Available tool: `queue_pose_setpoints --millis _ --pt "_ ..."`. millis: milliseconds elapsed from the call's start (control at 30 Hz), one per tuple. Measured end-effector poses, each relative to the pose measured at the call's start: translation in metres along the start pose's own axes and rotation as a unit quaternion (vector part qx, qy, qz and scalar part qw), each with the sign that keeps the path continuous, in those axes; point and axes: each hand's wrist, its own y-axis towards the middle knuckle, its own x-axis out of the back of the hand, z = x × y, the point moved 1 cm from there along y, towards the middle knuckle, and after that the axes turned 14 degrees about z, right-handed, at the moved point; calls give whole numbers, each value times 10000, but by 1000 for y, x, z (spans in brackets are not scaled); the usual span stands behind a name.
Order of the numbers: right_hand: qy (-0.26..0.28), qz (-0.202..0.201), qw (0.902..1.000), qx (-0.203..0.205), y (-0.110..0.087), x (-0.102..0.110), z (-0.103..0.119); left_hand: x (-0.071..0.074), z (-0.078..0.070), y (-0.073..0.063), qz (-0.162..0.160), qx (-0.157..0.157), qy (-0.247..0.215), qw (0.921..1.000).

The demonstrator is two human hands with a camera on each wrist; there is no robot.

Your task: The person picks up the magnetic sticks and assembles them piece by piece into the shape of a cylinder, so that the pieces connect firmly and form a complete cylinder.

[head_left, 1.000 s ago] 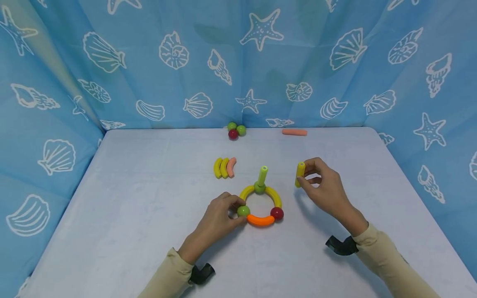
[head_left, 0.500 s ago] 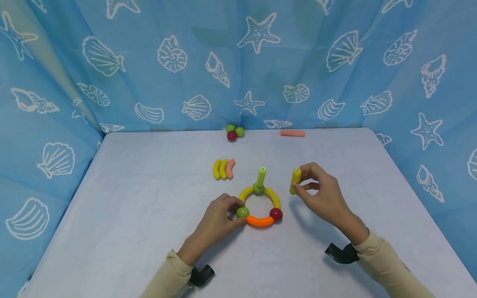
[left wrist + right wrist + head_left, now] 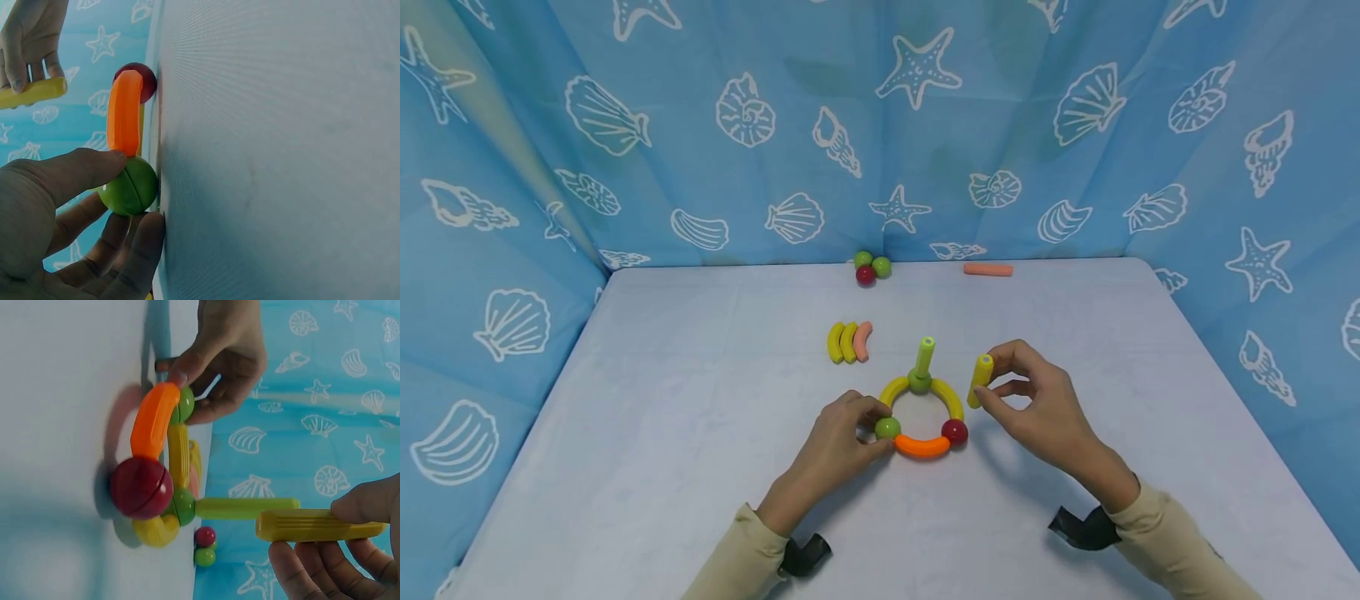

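On the table lies a ring of magnetic building pieces: two yellow curved rods [image 3: 948, 397], an orange curved rod [image 3: 922, 447], a red ball [image 3: 955, 432], a near green ball [image 3: 887, 428] and a far green ball [image 3: 919, 382]. A light green straight rod [image 3: 925, 357] stands up from the far green ball. My left hand [image 3: 832, 454] pinches the near green ball between thumb and fingers. Just right of the ring, my right hand [image 3: 1037, 404] holds a yellow straight rod [image 3: 312, 526] nearly upright, above the table, its lower end bare.
Behind the ring lie two yellow curved rods [image 3: 848, 342] and a pink curved rod [image 3: 862, 341] side by side. Two green balls and a red ball [image 3: 866, 276] cluster at the far edge, with a pink straight rod [image 3: 988, 270] to their right. A blue shell-print curtain [image 3: 842, 192] hangs behind.
My right hand has moved left and nearer with the yellow straight rod, closer to the ring. My left hand stays on the green ball, and the view has shifted slightly.
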Motion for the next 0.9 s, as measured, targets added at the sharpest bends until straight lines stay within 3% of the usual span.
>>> queue_pose_setpoints --millis 900 --pt "908 830 9906 602 24 -59 22 2 0 1 22 -75 -46 10000"
